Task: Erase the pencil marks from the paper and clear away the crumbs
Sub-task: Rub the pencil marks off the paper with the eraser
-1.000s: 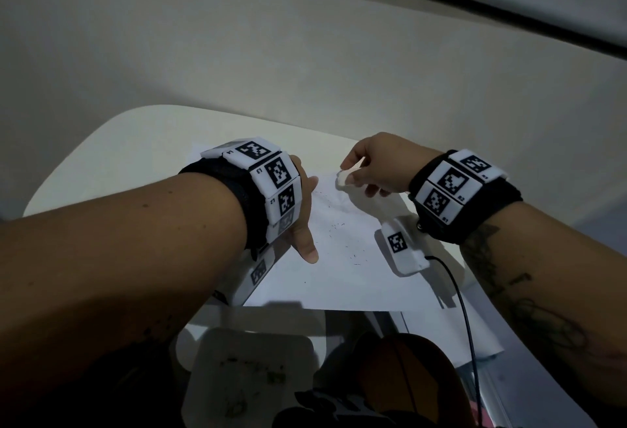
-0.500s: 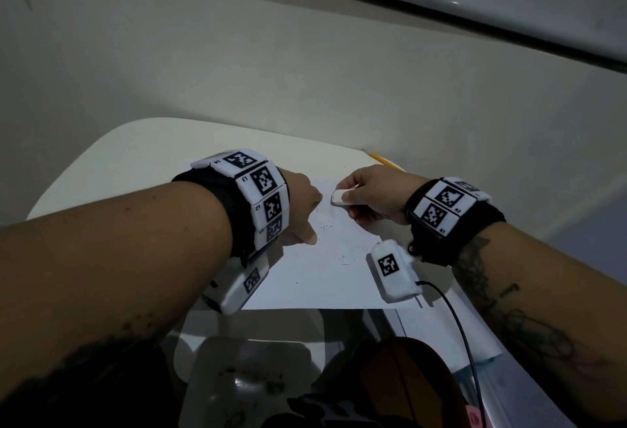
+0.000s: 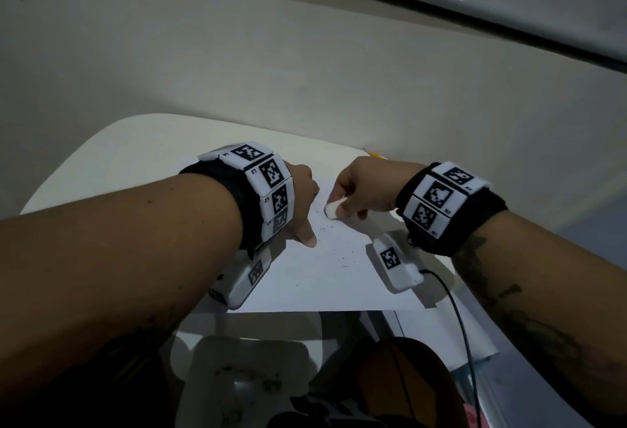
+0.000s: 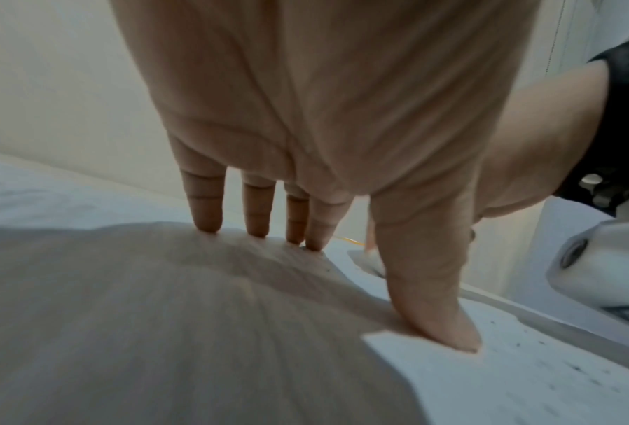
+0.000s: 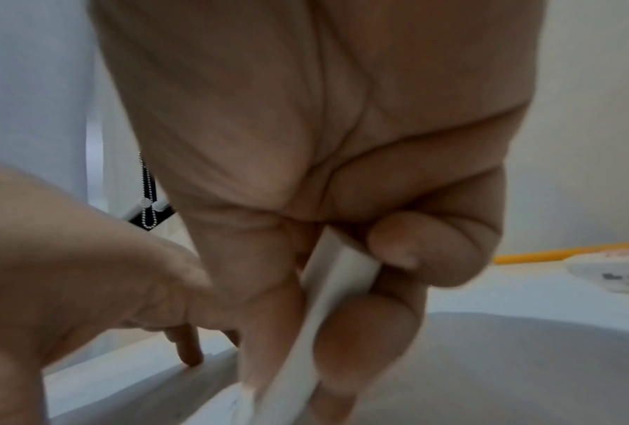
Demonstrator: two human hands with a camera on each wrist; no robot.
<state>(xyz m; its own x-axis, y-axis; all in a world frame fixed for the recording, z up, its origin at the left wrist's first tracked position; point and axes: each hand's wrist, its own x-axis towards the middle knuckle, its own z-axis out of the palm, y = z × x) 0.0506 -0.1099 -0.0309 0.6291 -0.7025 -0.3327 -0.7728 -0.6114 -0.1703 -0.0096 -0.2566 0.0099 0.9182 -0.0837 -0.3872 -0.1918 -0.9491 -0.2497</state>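
Tray: a white tray with dark bits in it sat nearest the person, below the table's near edge.
Paper: a white sheet lay flat on the pale table, its near edge along the table's front.
Crumbs: small dark specks were scattered over the middle of the paper, between the two hands.
Left hand: the left hand rested on the left part of the paper, fingers straight and spread, tips and thumb pressing the sheet; it held nothing.
Right hand: the right hand was curled, thumb and fingers pinching a white eraser.
Eraser: its lower end touched the paper just beside the specks, near the left thumb.
Pencil: a yellow pencil lay on the table beyond the right hand, near the wall.
Wall: a plain cream wall stood behind the table.
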